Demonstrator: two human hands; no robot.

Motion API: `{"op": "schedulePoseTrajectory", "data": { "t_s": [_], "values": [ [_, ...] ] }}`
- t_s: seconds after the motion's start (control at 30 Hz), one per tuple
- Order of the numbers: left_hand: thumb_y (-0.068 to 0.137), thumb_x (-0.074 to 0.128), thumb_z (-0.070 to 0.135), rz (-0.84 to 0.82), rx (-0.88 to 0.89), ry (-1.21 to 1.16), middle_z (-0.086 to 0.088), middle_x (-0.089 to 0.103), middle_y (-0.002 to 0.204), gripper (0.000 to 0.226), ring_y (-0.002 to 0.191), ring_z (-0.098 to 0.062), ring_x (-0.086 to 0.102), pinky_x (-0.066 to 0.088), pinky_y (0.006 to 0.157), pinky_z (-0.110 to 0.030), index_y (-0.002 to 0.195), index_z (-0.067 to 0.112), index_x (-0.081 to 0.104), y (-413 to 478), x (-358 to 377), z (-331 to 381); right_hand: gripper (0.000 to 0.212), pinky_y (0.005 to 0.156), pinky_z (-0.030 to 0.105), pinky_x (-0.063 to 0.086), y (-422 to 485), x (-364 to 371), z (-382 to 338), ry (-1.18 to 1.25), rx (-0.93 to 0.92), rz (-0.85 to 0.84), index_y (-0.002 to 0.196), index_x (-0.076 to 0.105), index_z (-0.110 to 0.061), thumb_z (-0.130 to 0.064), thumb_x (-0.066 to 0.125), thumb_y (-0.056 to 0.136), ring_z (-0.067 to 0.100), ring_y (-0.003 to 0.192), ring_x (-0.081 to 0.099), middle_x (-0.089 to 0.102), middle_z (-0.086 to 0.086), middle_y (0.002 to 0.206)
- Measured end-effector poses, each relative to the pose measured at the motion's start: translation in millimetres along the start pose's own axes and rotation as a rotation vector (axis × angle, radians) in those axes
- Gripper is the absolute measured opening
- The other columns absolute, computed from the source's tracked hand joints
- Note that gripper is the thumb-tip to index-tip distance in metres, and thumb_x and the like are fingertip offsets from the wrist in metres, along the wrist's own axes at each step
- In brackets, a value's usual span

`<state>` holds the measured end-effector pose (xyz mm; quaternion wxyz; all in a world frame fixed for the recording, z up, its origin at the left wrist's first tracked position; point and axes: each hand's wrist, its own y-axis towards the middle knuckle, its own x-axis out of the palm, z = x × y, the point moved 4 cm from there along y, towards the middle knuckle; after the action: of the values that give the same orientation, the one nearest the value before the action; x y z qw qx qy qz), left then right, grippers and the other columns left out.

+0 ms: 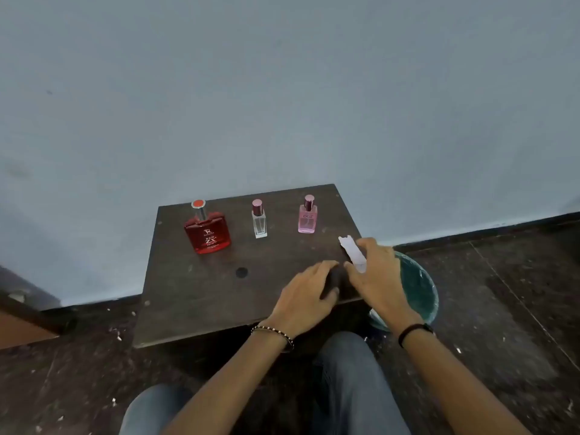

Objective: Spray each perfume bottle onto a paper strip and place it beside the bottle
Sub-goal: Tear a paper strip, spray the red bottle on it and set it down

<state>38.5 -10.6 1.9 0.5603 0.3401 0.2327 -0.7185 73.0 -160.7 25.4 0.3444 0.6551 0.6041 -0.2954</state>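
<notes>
Knees (345, 387) in blue jeans sit nearest, tucked against the near edge of the counter (194, 293).

Obs.: the fingers (373, 246) of the right hand (376, 271) curl over a white paper strip (351, 250) and pinch it. Its ragged far end pokes out toward the bottles. One strip or several stacked: cannot tell. The left hand (309, 290) rests on the counter just beside it, fingers loosely bent, gripping nothing I can make out. The patch between the two hands is too dark to read.

Further out, in a row along the far side and well apart from the hands: red bottle (207, 230), clear bottle (259, 219), pink bottle (307, 216). All are upright and capped. No strip lies beside any of them, so I judge no round complete yet.

Risks:
- Both hands work at the counter's near right corner, directly above a green bin (420, 290) on the floor — a slack pinch could let the strip fall into it.
- The clear bottle is narrow and tall, so a reach across the row could tip it.
- Caps must come off first. Doing that one-handed while holding paper may crease or drop the strip.
- The ragged end may tear further if gripped there.
</notes>
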Motion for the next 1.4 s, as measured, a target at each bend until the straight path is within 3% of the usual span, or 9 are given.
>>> {"op": "schedulePoseTrajectory", "data": {
  "t_s": [0.13,0.23,0.43,0.63,0.83,1.03,1.2,1.3,1.4],
  "values": [
    [0.097,0.057,0.027,-0.065,0.007,-0.009,-0.001,0.044,0.155,0.058,0.145,-0.018,0.035,0.026,0.121,-0.035,0.15,0.02,0.036,1,12,2,0.052,0.104,0.046,0.04,-7,6,4,0.041,0.04,-0.102,0.134,0.05,-0.012,-0.027,0.069,0.088,0.03,0.121,0.048,0.058,0.012,0.122],
    [0.099,0.053,0.023,-0.05,0.03,0.019,-0.002,0.043,0.157,0.056,0.15,-0.018,0.027,0.015,0.124,-0.037,0.152,0.017,0.035,6,14,0,0.053,0.091,0.035,0.046,-6,11,3,0.104,0.015,-0.139,0.132,0.053,-0.01,-0.024,0.07,0.083,0.03,0.112,0.057,0.062,0.011,0.117],
    [0.105,0.042,0.023,0.032,0.046,0.105,0.004,0.044,0.156,0.046,0.15,-0.01,0.027,0.014,0.121,-0.031,0.151,0.022,0.038,12,12,-16,0.041,0.09,0.037,0.054,-2,13,4,0.125,-0.093,-0.216,0.128,0.056,-0.013,-0.02,0.069,0.089,0.023,0.104,0.062,0.067,0.008,0.112],
    [0.103,0.048,0.029,0.166,0.061,0.133,0.01,0.049,0.151,0.045,0.144,-0.003,0.035,0.014,0.115,-0.018,0.147,0.027,0.045,10,14,-20,0.033,0.082,0.031,0.056,12,13,11,0.108,-0.173,-0.238,0.118,0.06,-0.015,-0.011,0.072,0.087,0.016,0.097,0.064,0.068,0.006,0.107],
    [0.1,0.052,0.035,0.217,0.041,0.136,0.009,0.055,0.145,0.046,0.137,-0.006,0.045,0.022,0.107,-0.018,0.145,0.027,0.048,12,14,-21,0.021,0.083,0.04,0.053,22,16,7,-0.037,-0.335,-0.175,0.113,0.067,-0.004,-0.012,0.064,0.094,0.027,0.091,0.063,0.071,0.011,0.101],
    [0.097,0.053,0.041,0.209,0.014,0.126,0.01,0.055,0.142,0.054,0.131,-0.006,0.048,0.023,0.102,-0.018,0.147,0.027,0.038,14,13,-19,0.021,0.071,0.041,0.055,26,14,7,0.002,-0.336,-0.117,0.093,0.076,-0.007,-0.015,0.057,0.099,0.026,0.073,0.068,0.075,0.009,0.082],
    [0.101,0.048,0.04,0.209,0.078,0.206,0.012,0.043,0.154,0.045,0.135,-0.005,0.045,0.025,0.103,-0.019,0.144,0.028,0.044,13,18,-19,0.021,0.071,0.038,0.058,26,6,5,0.002,-0.29,-0.053,0.095,0.08,-0.018,-0.028,0.062,0.097,0.022,0.067,0.069,0.078,0.004,0.078],
    [0.101,0.046,0.039,0.199,0.103,0.244,0.012,0.042,0.156,0.044,0.136,-0.006,0.044,0.025,0.102,-0.02,0.144,0.027,0.049,15,18,-21,0.017,0.074,0.031,0.058,29,5,3,-0.025,-0.283,-0.058,0.092,0.082,-0.02,-0.03,0.067,0.095,0.015,0.067,0.07,0.079,-0.002,0.079],
    [0.101,0.046,0.04,0.198,0.128,0.267,0.011,0.041,0.156,0.044,0.132,-0.007,0.047,0.027,0.101,-0.022,0.142,0.025,0.051,14,16,-20,0.014,0.068,0.005,0.048,31,5,5,0.038,-0.216,-0.07,0.088,0.082,-0.019,-0.03,0.074,0.089,-0.003,0.062,0.064,0.079,-0.006,0.079]
  ]
}}
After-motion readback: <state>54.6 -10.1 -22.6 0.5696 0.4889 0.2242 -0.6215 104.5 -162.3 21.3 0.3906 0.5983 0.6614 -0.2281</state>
